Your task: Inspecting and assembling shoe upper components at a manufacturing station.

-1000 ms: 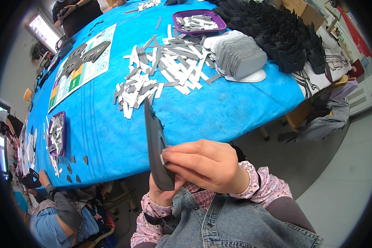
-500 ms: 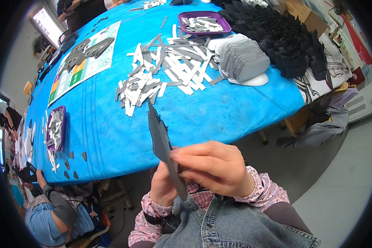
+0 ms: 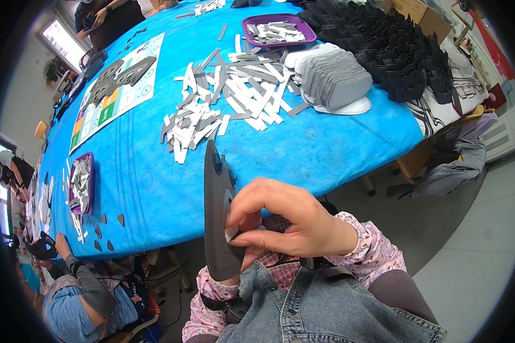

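Observation:
A flat, dark grey, insole-shaped foam piece [image 3: 216, 228] stands nearly edge-on in front of my chest, just off the table's near edge. My left hand [image 3: 249, 258], mostly hidden behind it, grips it from below. Dark rounded bits stick out along its upper right side. My right hand [image 3: 289, 220] is closed at the piece's right face, thumb and fingers pinching a small white strip [image 3: 231, 233] there. Whether the strip is stuck to the piece cannot be made out. Beyond the hands lies a loose heap of grey and white strips [image 3: 234, 94].
On the blue-covered table [image 3: 154, 200] are a purple tray [image 3: 311, 39], a stack of grey rounded pieces [image 3: 335, 80], a black pile [image 3: 377, 51], a printed sheet [image 3: 129, 94] and another purple tray [image 3: 90, 183]. A co-worker's arm [image 3: 86, 274] is at left; a person [image 3: 114, 17] stands far off.
The grey piece has turned to show more of its broad side. My right hand has shifted its pinch onto the white strip, and my left hand is more hidden.

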Motion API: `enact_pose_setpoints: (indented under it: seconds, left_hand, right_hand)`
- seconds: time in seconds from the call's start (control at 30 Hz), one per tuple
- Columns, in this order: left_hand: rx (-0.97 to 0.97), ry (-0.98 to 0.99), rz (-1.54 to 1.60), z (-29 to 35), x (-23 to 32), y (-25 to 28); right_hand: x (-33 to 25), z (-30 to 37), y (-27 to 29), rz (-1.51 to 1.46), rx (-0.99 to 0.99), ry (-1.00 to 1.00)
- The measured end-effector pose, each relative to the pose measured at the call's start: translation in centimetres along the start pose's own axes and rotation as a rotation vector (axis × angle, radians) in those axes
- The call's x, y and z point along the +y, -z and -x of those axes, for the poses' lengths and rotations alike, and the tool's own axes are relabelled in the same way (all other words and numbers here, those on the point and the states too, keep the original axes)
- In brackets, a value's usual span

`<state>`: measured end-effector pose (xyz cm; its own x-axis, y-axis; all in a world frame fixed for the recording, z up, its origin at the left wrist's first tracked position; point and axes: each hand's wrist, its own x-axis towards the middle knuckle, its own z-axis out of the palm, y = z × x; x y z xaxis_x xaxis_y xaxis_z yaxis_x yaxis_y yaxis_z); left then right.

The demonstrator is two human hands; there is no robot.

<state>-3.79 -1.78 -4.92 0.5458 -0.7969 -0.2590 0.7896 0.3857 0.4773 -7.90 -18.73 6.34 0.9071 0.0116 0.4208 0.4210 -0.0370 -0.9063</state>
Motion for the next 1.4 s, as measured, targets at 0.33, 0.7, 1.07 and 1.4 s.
enact_pose_setpoints:
  seconds: [0.33, 0.7, 1.07, 1.4]
  left_hand:
    - [-0.175, 0.168, 0.547, -0.5, 1.1, -2.4]
    - [0.049, -0.186, -0.139, 0.1, 2.9, -6.5]
    - [0.179, -0.37, -0.37, 0.3, 2.5, -6.2]
    - [0.172, -0.267, -0.238, 0.5, 2.1, -6.5]
  right_hand:
    - [1.2, -0.2, 1.2, -0.033, -0.058, 0.065]
    - [0.7, 0.7, 2.5, 0.099, -0.083, 0.09]
    - [1.0, 3.4, 3.3, -0.405, 0.07, -0.487]
    - [0.8, 3.7, 3.6, -0.383, 0.069, -0.549]
